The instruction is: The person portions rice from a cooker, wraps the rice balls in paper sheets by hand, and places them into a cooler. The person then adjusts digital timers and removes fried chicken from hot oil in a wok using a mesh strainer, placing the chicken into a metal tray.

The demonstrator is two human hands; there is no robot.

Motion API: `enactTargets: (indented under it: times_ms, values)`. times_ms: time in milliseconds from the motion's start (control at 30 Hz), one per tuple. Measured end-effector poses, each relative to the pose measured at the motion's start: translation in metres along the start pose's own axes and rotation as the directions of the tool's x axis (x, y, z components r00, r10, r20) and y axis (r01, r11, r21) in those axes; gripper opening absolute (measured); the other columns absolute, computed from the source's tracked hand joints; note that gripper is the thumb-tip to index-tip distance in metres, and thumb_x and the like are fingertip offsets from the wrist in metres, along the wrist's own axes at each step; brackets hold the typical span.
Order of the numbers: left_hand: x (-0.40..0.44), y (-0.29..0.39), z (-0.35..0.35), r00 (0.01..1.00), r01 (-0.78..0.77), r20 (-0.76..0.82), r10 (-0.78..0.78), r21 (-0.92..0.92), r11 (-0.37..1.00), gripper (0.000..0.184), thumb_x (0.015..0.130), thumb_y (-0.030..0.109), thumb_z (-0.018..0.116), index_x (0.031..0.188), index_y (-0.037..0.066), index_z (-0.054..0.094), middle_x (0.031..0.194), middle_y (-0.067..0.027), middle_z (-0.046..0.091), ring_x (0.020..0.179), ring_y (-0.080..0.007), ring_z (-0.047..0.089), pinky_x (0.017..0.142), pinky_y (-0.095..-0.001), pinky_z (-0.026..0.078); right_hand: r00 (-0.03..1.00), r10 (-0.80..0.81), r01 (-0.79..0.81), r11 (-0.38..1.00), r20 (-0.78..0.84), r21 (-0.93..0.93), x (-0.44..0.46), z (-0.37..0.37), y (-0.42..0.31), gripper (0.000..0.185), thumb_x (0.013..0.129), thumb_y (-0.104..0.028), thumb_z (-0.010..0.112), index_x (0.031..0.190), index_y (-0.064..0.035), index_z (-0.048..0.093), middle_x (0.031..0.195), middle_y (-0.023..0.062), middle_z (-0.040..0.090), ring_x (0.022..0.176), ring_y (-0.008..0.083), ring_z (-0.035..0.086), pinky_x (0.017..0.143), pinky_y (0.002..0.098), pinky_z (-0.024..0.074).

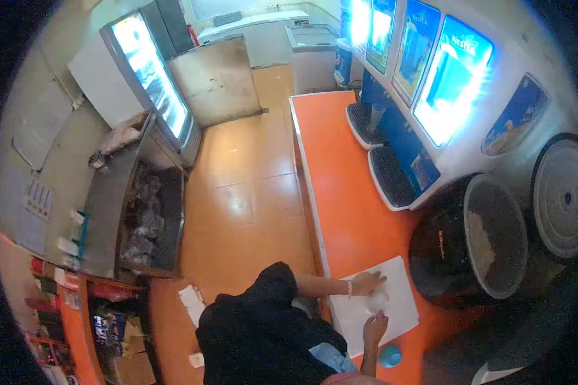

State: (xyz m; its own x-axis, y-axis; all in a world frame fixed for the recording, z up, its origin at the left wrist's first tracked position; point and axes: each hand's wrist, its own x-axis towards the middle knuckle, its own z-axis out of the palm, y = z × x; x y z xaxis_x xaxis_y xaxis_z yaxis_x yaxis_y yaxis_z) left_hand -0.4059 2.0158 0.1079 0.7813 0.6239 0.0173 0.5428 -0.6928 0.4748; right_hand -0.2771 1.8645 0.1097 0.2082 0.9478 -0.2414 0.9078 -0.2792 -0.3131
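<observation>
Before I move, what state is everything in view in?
Left hand: at the round pale item
Right hand: at the same item
White sheet: flat on the orange counter
Drink machine: front panels lit
Upright cooler: lit
Clear cup: on a drip tray
Black cooker: lidded or open, can't tell

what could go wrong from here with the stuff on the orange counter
The right hand works close to the round blue item, so that forearm might knock it. The white sheet reaches the near side of the orange counter, so a sleeve or arm could drag it.
</observation>
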Motion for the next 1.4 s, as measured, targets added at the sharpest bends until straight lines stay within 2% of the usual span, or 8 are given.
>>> enactTargets:
  times_ms: [67,133,467,533,800,1033,1233,1400]
  values:
    - [0.002,0.014,-0.012,0.999,0.053,0.002,-0.053,-0.047,0.998,0.026,0.075,0.018,0.054,0.097,0.004,0.053,0.105,-0.0200,0.047,0.075,-0.0327,0.060,0.057,-0.0425,0.049,0.978,0.204,-0.199,0.892,0.032,0.405,0.007,-0.016,0.000,0.048,0.081,-0.015,0.051,0.125,-0.0019,0.035,0.101,0.0183,0.055,0.092,0.0319,0.052,0.079,0.0431,0.0429]
    - [0.003,0.018,-0.020,0.992,0.093,0.098,-0.083,-0.102,0.990,0.025,0.074,0.014,0.053,0.097,0.004,0.053,0.103,-0.0192,0.047,0.078,-0.0332,0.059,0.058,-0.0435,0.049,0.840,0.437,-0.416,0.139,0.321,0.899,0.018,-0.030,-0.003,0.049,0.081,-0.019,0.058,0.124,-0.0082,0.035,0.089,0.0137,0.056,0.072,0.0241,0.057,0.060,0.0406,0.0501]
    - [-0.010,0.058,0.032,0.917,-0.353,-0.297,0.265,-0.298,0.887,0.033,0.079,0.021,0.055,0.106,0.002,0.049,0.099,-0.0158,0.054,0.092,-0.0324,0.053,0.074,-0.0400,0.044,0.972,0.217,0.006,0.354,-0.088,0.935,-0.009,-0.020,0.001,0.061,0.074,-0.001,0.062,0.128,-0.0117,0.035,0.107,0.0109,0.047,0.088,0.0183,0.053,0.072,0.0313,0.0509]
    - [-0.007,0.083,0.006,0.976,-0.015,-0.180,-0.125,-0.624,0.781,0.037,0.077,0.027,0.061,0.103,0.002,0.051,0.096,-0.0174,0.057,0.089,-0.0327,0.055,0.073,-0.0392,0.045,0.956,0.209,0.086,0.471,-0.206,0.878,-0.021,-0.035,-0.001,0.064,0.071,-0.002,0.065,0.127,-0.0074,0.036,0.112,0.0120,0.047,0.089,0.0182,0.053,0.074,0.0298,0.0481]
    - [0.000,0.236,-0.029,0.999,-0.008,-0.022,-0.034,-0.930,0.367,0.026,0.082,0.026,0.054,0.091,0.003,0.053,0.089,-0.0111,0.056,0.088,-0.0175,0.053,0.071,-0.0294,0.043,0.602,0.397,0.020,0.860,-0.693,0.510,-0.123,-0.127,0.012,0.071,0.075,-0.022,0.065,0.128,0.0049,0.027,0.101,0.0223,0.044,0.096,0.0349,0.045,0.084,0.0395,0.0385]
    - [-0.018,0.429,-0.075,0.970,0.002,-0.060,0.235,-0.966,-0.257,0.048,0.086,0.043,0.045,0.114,0.006,0.034,0.105,-0.0107,0.048,0.093,-0.0185,0.051,0.082,-0.0293,0.040,0.444,0.615,0.166,0.658,-0.652,0.734,-0.248,-0.263,0.045,0.082,0.068,-0.022,0.072,0.131,0.0023,0.025,0.109,0.0207,0.047,0.100,0.0316,0.051,0.085,0.0383,0.0421]
    - [0.037,0.509,-0.095,0.850,-0.110,-0.204,0.486,-0.970,-0.215,0.080,0.079,0.051,0.052,0.130,0.005,0.010,0.124,-0.0190,0.030,0.116,-0.0254,0.034,0.092,-0.0369,0.034,0.538,0.471,0.304,0.666,-0.699,0.681,-0.283,-0.373,0.152,0.078,0.062,-0.034,0.073,0.124,-0.0011,0.040,0.105,0.0137,0.056,0.102,0.0201,0.052,0.085,0.0335,0.0432]
    - [0.043,0.470,-0.052,0.638,-0.741,-0.727,0.255,-0.669,-0.055,0.083,0.076,0.037,0.059,0.129,0.001,0.006,0.125,-0.0203,0.021,0.121,-0.0333,0.021,0.099,-0.0445,0.024,0.686,0.636,-0.198,0.630,-0.353,0.751,-0.237,-0.455,0.270,0.064,0.062,-0.036,0.075,0.110,-0.0041,0.048,0.102,0.0111,0.055,0.094,0.0200,0.052,0.080,0.0315,0.0432]
